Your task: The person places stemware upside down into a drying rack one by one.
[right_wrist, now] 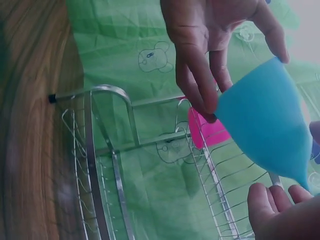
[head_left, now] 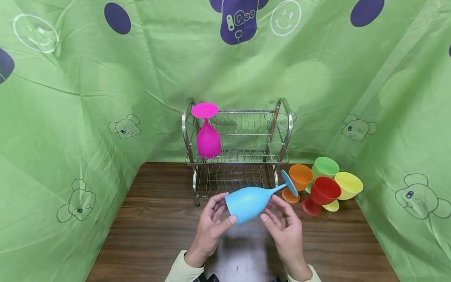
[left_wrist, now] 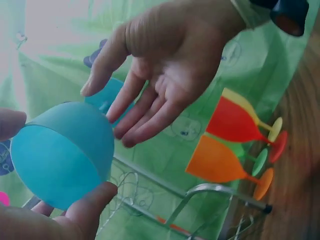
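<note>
A light blue plastic goblet [head_left: 248,203] lies tilted on its side in the air, its mouth to the left and its foot up to the right. My left hand [head_left: 210,229] pinches the bowl near the rim, thumb in front and fingers behind. Around the stem end of the bowl is my right hand [head_left: 286,231], its fingers spread and loosely bent. In the left wrist view the right hand [left_wrist: 170,65] looks relaxed beside the goblet [left_wrist: 75,130], not closed round it. Whether its fingertips touch the goblet is unclear.
Behind the hands stands a two-tier metal dish rack [head_left: 243,156]. A magenta goblet [head_left: 208,141] is upside down on its upper left. Orange [head_left: 301,176], red [head_left: 325,190], green [head_left: 324,166] and yellow [head_left: 349,185] goblets stand upright on the wooden table [head_left: 151,219], right of the rack.
</note>
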`<state>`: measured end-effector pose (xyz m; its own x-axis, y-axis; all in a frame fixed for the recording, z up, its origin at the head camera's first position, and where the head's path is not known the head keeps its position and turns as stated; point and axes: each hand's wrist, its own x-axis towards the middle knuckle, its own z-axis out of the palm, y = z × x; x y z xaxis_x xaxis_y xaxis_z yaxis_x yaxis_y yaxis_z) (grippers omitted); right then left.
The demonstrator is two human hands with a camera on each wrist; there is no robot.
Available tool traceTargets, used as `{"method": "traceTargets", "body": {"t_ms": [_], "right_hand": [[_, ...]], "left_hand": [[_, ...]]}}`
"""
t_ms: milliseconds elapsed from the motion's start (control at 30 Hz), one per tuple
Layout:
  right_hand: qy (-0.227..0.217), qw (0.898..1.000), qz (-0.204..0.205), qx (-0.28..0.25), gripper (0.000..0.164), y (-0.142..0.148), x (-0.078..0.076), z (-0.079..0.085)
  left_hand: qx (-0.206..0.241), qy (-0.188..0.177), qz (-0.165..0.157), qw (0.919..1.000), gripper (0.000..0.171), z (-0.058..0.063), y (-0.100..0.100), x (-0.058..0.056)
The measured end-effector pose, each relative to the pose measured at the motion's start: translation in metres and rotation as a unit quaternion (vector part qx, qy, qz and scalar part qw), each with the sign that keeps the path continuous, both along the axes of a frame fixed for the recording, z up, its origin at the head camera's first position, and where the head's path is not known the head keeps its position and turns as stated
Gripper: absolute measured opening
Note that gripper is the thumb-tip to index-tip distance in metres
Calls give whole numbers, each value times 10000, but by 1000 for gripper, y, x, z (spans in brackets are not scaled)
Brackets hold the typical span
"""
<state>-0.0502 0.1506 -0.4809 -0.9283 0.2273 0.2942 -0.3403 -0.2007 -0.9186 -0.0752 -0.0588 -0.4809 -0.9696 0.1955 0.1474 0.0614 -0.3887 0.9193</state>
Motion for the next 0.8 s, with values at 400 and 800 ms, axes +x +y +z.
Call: {"method": "traceTargets", "body": {"t_ms": [400, 800], "right_hand": [[-278, 9919, 883, -867, 56, 1, -3, 0], [-132, 9887, 1024, -1084, 53, 0, -6, 0]], "left_hand": [[468, -324, -579, 9967, 73, -9, 4, 5], [467, -154, -560, 9972, 73, -10, 3, 3]]}}
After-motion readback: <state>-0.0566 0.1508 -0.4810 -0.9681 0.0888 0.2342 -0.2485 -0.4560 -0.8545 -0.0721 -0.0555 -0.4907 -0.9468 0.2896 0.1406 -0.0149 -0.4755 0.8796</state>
